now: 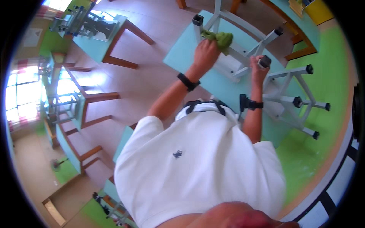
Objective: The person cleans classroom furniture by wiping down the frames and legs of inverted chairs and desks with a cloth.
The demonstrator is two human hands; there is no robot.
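Observation:
An upturned grey stool (239,57) with black-capped legs rests on a pale blue table (178,53). My left hand (206,55) is closed on a crumpled green cloth (224,40), which lies against one of the stool's legs. To the right, the fingers of my right hand (258,70) wrap around another leg of this stool, just below its black end cap (265,61). Part of the stool's underside is hidden behind my hands. Both of my wrists carry black bands.
A second upturned stool (289,97) lies on the table beside my right forearm, legs pointing outward. More pale blue tables with wooden legs (102,95) stand at the left, some bearing upturned stools (91,26). A green wall (327,102) runs along the right.

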